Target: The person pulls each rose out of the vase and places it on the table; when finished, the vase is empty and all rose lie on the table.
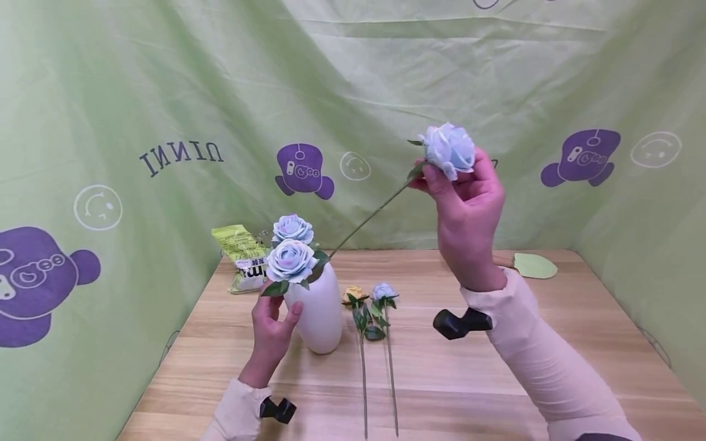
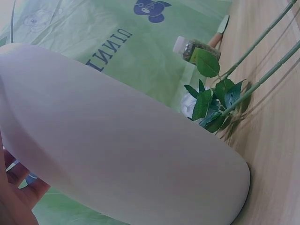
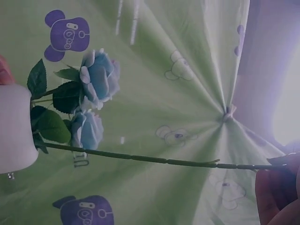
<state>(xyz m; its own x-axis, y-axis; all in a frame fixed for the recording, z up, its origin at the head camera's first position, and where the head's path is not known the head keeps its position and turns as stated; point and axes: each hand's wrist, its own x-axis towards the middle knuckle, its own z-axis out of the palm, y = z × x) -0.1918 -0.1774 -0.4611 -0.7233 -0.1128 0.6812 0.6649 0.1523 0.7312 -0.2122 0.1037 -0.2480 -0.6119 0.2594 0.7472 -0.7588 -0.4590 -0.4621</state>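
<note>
My right hand (image 1: 471, 211) pinches the stem of a pale blue artificial rose (image 1: 449, 148) just below its bloom, high above the table. Its long stem (image 3: 140, 158) slants down to the left, and its lower end is inside the mouth of a white vase (image 1: 320, 312). Two other blue roses (image 1: 290, 260) stand in the vase, their blooms and leaves above the rim. My left hand (image 1: 271, 337) holds the vase by its left side near the top, thumb toward me; the left wrist view shows its fingers (image 2: 35, 192) against the wall. The vase's base is on the table.
Right of the vase, a yellow rose (image 1: 355, 295) and a blue rose (image 1: 384, 292) lie on the wooden table (image 1: 452, 380). A green-and-white packet (image 1: 242, 260) stands behind on the left. A green-bladed trowel (image 1: 535, 265) and a white-capped bottle (image 2: 192, 49) are farther back.
</note>
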